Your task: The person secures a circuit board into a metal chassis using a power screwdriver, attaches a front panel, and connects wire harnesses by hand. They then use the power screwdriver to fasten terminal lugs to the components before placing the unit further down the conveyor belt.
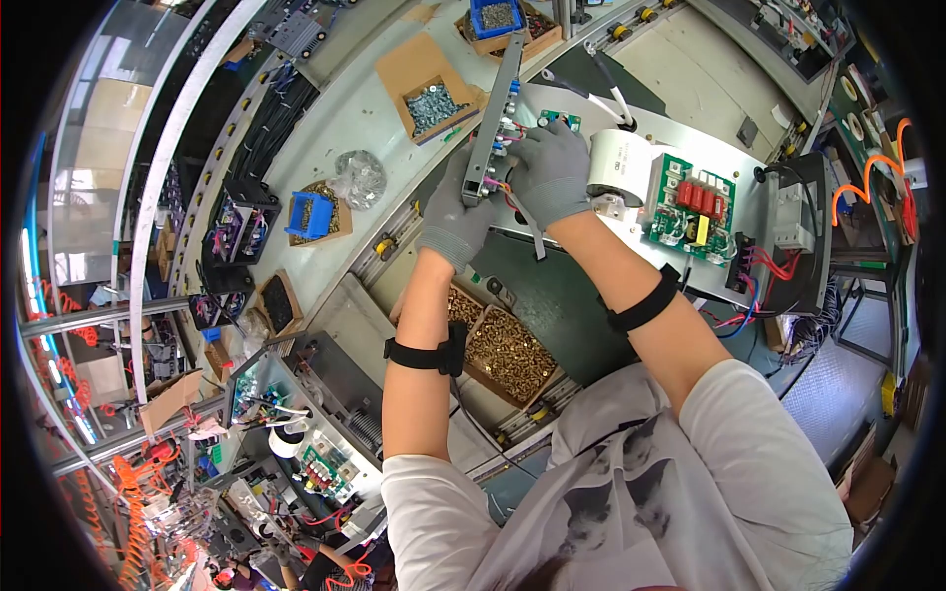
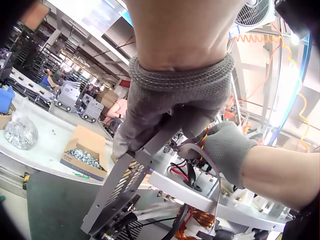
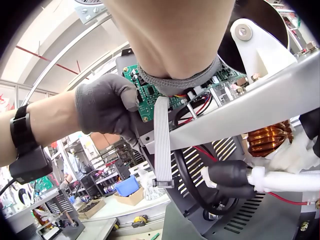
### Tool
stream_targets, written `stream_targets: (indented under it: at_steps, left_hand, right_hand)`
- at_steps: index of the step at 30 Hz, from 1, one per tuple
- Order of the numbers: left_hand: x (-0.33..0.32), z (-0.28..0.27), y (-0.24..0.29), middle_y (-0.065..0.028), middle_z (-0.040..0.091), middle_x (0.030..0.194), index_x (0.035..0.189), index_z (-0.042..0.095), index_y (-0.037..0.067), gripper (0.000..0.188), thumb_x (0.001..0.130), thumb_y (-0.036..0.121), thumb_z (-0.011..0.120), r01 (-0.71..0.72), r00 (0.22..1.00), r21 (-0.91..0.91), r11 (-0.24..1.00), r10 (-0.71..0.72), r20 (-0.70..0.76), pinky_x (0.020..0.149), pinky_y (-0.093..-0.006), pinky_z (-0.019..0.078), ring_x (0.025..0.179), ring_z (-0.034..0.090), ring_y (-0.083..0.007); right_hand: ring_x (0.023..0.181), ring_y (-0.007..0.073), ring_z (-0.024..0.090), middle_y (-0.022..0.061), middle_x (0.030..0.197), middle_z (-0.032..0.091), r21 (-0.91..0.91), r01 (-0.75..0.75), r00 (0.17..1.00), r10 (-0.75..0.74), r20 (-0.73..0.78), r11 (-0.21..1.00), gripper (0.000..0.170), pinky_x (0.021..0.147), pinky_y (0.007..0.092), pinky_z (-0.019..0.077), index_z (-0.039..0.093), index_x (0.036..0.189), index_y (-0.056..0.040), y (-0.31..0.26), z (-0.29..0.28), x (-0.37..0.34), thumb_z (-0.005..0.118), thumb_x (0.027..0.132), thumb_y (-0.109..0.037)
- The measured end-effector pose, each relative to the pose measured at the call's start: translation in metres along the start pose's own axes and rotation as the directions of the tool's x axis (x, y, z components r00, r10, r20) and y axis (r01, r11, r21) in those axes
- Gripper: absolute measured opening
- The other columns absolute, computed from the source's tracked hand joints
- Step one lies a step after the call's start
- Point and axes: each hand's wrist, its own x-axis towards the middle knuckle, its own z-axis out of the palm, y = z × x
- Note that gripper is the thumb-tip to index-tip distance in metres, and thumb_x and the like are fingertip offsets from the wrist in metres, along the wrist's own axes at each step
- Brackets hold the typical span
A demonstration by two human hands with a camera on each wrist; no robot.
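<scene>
My left hand (image 1: pixel 455 212), in a grey glove, grips the lower end of a grey slotted metal panel (image 1: pixel 490 123) that stands upright at the side of an open chassis. Behind the panel's edge sits a green circuit board (image 3: pixel 146 95). My right hand (image 1: pixel 552 172), gloved too, is close to the panel's inner face. In the left wrist view its curled fingers pinch thin red and yellow wires (image 2: pixel 204 137); the fingertips are partly hidden. A flat grey ribbon cable (image 3: pixel 162 140) hangs below the board, its connector end loose.
The chassis bears a white cylinder (image 1: pixel 621 165) and a green board with red parts (image 1: pixel 695 205). A copper coil (image 3: pixel 270 139) and thick white cables lie beneath its rail. Boxes of screws (image 1: pixel 431 106) and a blue bin (image 1: pixel 311 216) stand left; brass fasteners (image 1: pixel 507 355) lie nearer me.
</scene>
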Motion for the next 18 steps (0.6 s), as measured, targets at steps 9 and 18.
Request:
stream_targets:
  at_steps: [9,18]
  left_hand:
    - [0.001,0.004,-0.005,-0.0190,0.059,0.110,0.132,0.041,0.013,0.063,0.072,0.011,0.059,-0.042,0.999,0.055,0.998,0.044,-0.027,0.086,-0.0380,0.0454,0.101,0.059,-0.0336]
    - [-0.003,0.007,0.000,-0.0201,0.058,0.111,0.132,0.041,0.013,0.062,0.073,0.013,0.060,-0.033,0.999,0.056,0.998,0.036,-0.040,0.089,-0.0391,0.0438,0.103,0.056,-0.0356]
  right_hand:
    - [0.077,0.0218,0.055,0.0002,0.069,0.060,-0.057,0.025,0.999,-0.027,-0.037,0.998,0.006,0.065,0.0359,0.0425,0.067,0.063,-0.0140,0.001,0.005,0.001,0.068,0.062,-0.019]
    - [0.075,0.0241,0.056,0.0027,0.071,0.060,-0.137,0.092,0.991,-0.104,-0.080,0.986,0.007,0.063,0.0375,0.0421,0.066,0.067,-0.0118,0.005,0.012,-0.001,0.068,0.064,-0.018]
